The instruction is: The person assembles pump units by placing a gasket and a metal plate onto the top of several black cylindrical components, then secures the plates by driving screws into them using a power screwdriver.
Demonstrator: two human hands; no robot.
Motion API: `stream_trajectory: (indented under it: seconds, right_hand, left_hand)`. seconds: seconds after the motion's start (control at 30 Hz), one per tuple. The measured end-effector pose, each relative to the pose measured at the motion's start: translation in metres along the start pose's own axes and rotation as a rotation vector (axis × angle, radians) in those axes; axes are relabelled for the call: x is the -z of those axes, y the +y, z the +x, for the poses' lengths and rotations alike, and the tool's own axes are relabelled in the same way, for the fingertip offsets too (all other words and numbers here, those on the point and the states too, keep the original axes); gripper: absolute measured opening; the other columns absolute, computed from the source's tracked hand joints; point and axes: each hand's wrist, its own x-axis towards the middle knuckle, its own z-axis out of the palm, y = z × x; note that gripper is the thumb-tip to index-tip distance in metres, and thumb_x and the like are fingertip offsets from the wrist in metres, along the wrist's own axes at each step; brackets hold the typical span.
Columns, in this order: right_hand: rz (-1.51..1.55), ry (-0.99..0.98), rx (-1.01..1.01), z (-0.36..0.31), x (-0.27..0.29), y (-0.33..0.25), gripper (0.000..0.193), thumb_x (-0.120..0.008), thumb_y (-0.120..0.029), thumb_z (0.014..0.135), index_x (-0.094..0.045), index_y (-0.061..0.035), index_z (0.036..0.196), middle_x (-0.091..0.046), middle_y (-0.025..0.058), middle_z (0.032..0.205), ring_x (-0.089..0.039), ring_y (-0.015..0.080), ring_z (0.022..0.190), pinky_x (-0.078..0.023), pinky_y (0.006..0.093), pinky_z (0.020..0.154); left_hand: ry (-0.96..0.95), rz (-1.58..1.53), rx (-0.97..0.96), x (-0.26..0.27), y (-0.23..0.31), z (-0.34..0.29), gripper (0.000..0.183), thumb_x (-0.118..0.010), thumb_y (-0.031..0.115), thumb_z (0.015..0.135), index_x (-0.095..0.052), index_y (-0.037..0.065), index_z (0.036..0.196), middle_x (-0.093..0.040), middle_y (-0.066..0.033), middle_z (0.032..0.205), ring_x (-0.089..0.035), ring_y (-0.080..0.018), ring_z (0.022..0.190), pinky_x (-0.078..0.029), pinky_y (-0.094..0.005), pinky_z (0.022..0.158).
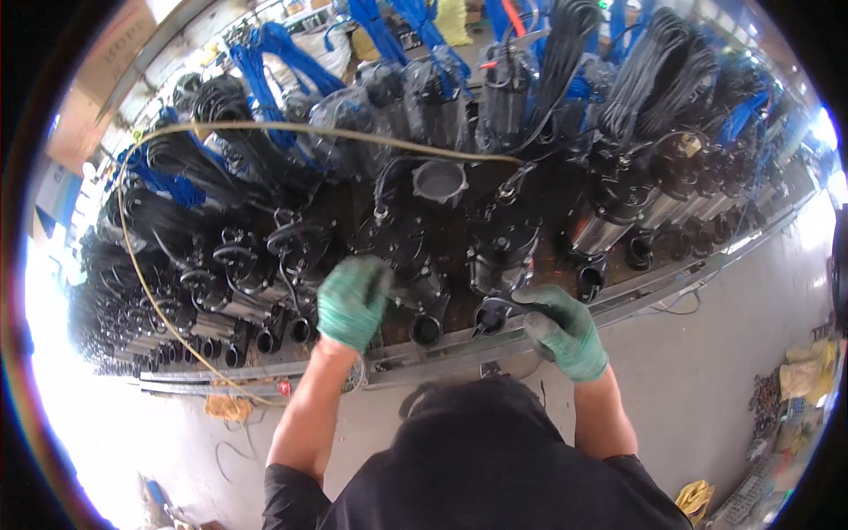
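Note:
Both my hands wear green gloves with dark palms. My left hand (pixel 355 300) is closed at the left side of a black submersible pump (pixel 397 243); its fingertips are hidden, and I cannot make out whether anything is in them. To the right, my right hand (pixel 567 334) has its thumb and fingers apart, close to the round outlet (pixel 491 316) of a second black pump (pixel 503 243). Nothing shows between those fingers. Another open outlet (pixel 426 330), on the first pump, faces me between my hands.
More pumps with steel bodies (pixel 601 225) line the bench on both sides. Behind them stand coiled black cables (pixel 661 75) and blue straps (pixel 375 31). A yellowish hose (pixel 309 130) arches over the left pumps. A round grey casting (pixel 440 179) lies behind. The metal bench edge (pixel 609 309) runs before me.

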Motion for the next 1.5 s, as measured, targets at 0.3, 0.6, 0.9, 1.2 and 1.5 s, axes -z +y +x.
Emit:
stream_trajectory:
  seconds: [0.3,0.6,0.9,1.2,1.5]
  right_hand:
    - [0.004,-0.199,-0.105,0.038,-0.003,-0.046,0.044,-0.062,-0.034,0.105,-0.058,0.0001,0.132,-0.056,0.0003,0.088,-0.052,0.0072,0.073,-0.045,0.0261,0.065]
    - [-0.739,0.700,0.376,0.264,0.128,-0.058,0.064,-0.082,-0.020,0.089,-0.051,0.0027,0.140,-0.068,0.0145,0.125,-0.066,0.0245,0.111,-0.051,0.0372,0.099]
    - [-0.486,0.676,0.476,0.338,0.125,-0.060,0.067,-0.084,-0.017,0.081,-0.051,0.0015,0.137,-0.071,0.0210,0.123,-0.069,0.0339,0.112,-0.050,0.0372,0.101]
    - [-0.524,0.577,0.683,0.274,0.106,-0.121,0.074,-0.081,-0.017,0.084,-0.041,0.0022,0.143,-0.072,0.0212,0.118,-0.071,0.0351,0.103,-0.053,0.0394,0.094]
    - [-0.712,0.229,0.560,0.232,0.023,-0.105,0.060,-0.081,-0.014,0.085,-0.049,-0.0005,0.134,-0.070,0.0205,0.120,-0.069,0.0317,0.111,-0.052,0.0408,0.100]
  left_hand:
    - [-0.730,-0.510,-0.093,-0.006,0.079,0.047,0.051,-0.074,0.016,0.093,-0.053,0.001,0.136,-0.071,-0.0202,0.112,-0.071,-0.0355,0.099,-0.056,-0.0414,0.086]
    - [-0.231,-0.334,-0.036,-0.020,0.020,0.047,0.029,-0.063,0.016,0.101,-0.053,0.001,0.122,-0.068,-0.0193,0.092,-0.067,-0.0349,0.080,-0.053,-0.0420,0.075]
    - [-0.159,-0.466,0.119,-0.019,0.001,0.046,0.035,-0.063,0.025,0.103,-0.054,0.002,0.128,-0.068,-0.0150,0.097,-0.064,-0.0250,0.086,-0.053,-0.0383,0.081]
    - [-0.193,-0.452,0.068,-0.020,0.011,0.052,0.034,-0.064,0.022,0.101,-0.056,0.000,0.125,-0.069,-0.0213,0.098,-0.068,-0.0346,0.085,-0.053,-0.0411,0.079]
    - [-0.262,-0.429,0.096,-0.028,-0.001,0.050,0.039,-0.064,0.032,0.102,-0.054,0.001,0.124,-0.069,-0.0212,0.095,-0.068,-0.0360,0.086,-0.053,-0.0443,0.077]
